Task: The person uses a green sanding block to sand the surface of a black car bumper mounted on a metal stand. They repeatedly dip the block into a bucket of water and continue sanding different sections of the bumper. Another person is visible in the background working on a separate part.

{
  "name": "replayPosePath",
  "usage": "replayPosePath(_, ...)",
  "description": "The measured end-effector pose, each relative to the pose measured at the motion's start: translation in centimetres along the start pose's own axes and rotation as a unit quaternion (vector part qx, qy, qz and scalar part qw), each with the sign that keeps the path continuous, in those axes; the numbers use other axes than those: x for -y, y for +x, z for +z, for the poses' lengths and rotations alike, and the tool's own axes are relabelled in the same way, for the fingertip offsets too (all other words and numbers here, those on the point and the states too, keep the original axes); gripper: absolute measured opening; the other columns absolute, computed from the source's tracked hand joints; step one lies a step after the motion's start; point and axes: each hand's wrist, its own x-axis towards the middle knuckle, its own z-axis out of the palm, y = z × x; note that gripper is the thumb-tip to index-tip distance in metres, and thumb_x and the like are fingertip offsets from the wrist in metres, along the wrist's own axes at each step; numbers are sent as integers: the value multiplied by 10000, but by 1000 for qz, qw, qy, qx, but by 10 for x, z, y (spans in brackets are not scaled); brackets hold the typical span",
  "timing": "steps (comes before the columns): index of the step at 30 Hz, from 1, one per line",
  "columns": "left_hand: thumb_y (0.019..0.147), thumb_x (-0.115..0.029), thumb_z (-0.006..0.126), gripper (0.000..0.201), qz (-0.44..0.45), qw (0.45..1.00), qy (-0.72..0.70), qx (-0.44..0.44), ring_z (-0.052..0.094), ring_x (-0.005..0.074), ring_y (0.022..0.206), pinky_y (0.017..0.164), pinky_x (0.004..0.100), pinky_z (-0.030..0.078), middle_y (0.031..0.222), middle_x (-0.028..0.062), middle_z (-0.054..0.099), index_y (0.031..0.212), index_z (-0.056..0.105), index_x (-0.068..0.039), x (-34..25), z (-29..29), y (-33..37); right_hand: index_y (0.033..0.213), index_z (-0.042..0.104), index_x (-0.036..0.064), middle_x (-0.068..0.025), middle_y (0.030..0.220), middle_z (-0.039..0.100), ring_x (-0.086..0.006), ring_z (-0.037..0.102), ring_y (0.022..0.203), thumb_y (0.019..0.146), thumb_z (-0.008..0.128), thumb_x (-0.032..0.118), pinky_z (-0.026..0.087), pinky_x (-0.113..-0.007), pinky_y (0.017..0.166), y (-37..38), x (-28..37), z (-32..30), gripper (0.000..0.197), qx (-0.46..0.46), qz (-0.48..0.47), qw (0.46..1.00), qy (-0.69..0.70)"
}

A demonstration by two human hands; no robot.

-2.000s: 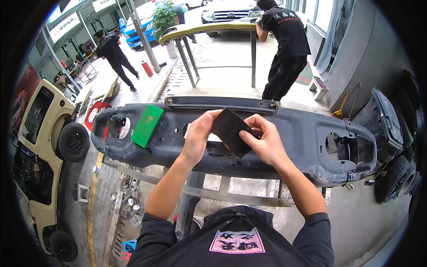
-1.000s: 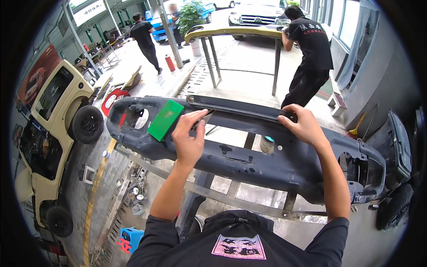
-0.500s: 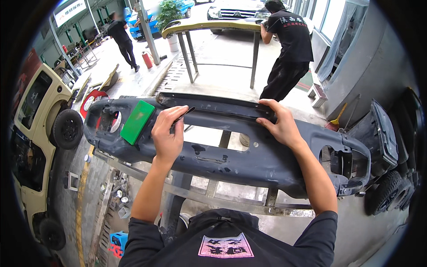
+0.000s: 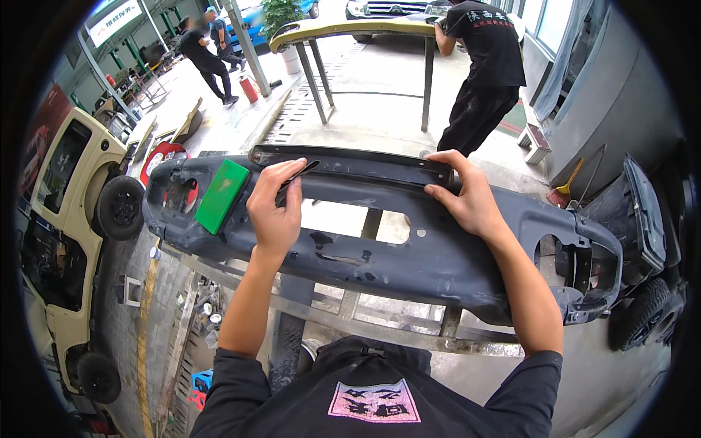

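A long dark-grey car bumper (image 4: 467, 255) lies across a metal stand in front of me. Along its far edge runs a long black trim strip (image 4: 358, 162). My right hand (image 4: 473, 201) pinches the strip's right end between thumb and fingers. Near the strip's left part, my left hand (image 4: 272, 208) is closed on a thin folded black sheet (image 4: 301, 174), which looks like sandpaper. The sheet's edge pokes out past the fingertips toward the strip. Left of that hand, a green rectangular block (image 4: 222, 196) rests on the bumper, untouched.
Beyond the bumper stands a rack (image 4: 426, 87) carrying a yellowish panel (image 4: 350, 28); a person in black (image 4: 482, 80) bends beside it. Two more people (image 4: 212, 51) are at the far left. A beige vehicle (image 4: 69, 160) stands left, a black bin (image 4: 628, 212) right.
My view has shifted slightly, and the black sheet shows a little more above my left fingers. My right hand keeps its hold on the strip. A second person now shows at the far left.
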Motion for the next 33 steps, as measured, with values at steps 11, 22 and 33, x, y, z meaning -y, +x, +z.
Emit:
replayPosePath(11, 724, 153, 643, 480, 74, 989, 108, -70, 658, 281, 1050, 929, 367, 485, 1119, 109, 720, 1141, 749, -58, 15, -6, 14, 1066, 625, 39, -120, 1149, 586, -331, 634, 973, 819, 713, -68, 531, -403, 806, 3, -4, 5, 284, -37, -143, 983, -105)
replayPosePath(22, 758, 108, 607, 466, 51, 974, 214, 45, 623, 259, 1153, 989, 390, 440, 1207, 51, 700, 1131, 763, -125, 31, -6, 4, 956, 620, 20, -101, 1027, 617, -269, 618, 968, 777, 801, -13, 493, -344, 872, 2, -3, 2, 256, -86, -110, 990, -11)
replayPosePath(33, 763, 100, 612, 460, 50, 978, 200, 41, 615, 272, 1171, 1015, 395, 429, 1204, 56, 704, 1135, 766, -124, 33, -10, 4, 1087, 658, 5, -106, 1013, 622, -244, 622, 977, 822, 782, 37, 487, -334, 885, 4, -4, -1, 295, -63, -81, 994, 45)
